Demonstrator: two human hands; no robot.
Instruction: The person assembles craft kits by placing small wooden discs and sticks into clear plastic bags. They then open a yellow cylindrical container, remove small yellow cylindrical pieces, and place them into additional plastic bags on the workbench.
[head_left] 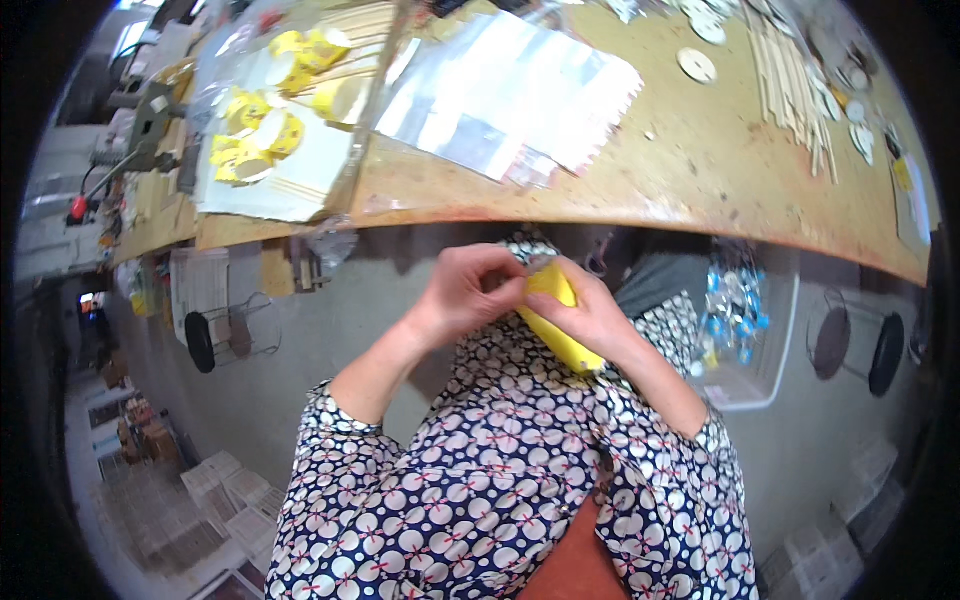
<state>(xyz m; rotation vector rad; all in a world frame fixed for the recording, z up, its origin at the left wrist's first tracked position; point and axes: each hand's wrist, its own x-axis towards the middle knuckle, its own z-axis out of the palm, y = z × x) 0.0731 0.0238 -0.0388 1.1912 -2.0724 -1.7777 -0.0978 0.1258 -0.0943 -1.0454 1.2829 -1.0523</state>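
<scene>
Your fingertips meet on a smooth, bright yellow curved piece (560,325), thin like card or plastic sheet, held close to your body just below the near edge of the workbench. Your left hand (468,295) has its fingers curled narrow, pinching the upper end of the piece where a paler fold shows. Your right hand (592,318) is wrapped around it from the right, fingers closed over its back, while the lower end sticks out toward your patterned blouse.

How far along you are is hard to judge: this piece is in your hands and looks unfinished, and whether the fold is being pressed or opened I cannot tell. Far left on the scuffed wooden workbench (690,170), a heap of similar yellow and white rolled pieces (262,125) lies on white sheets, which suggests several are already made.

In the far middle lies a crinkled, shiny clear plastic bag (500,95). To the far right are thin pale wooden sticks (795,95) in a row and small round pale discs (697,65). Below the bench on the right, a clear tub (745,340) holds blue and clear bits.
</scene>
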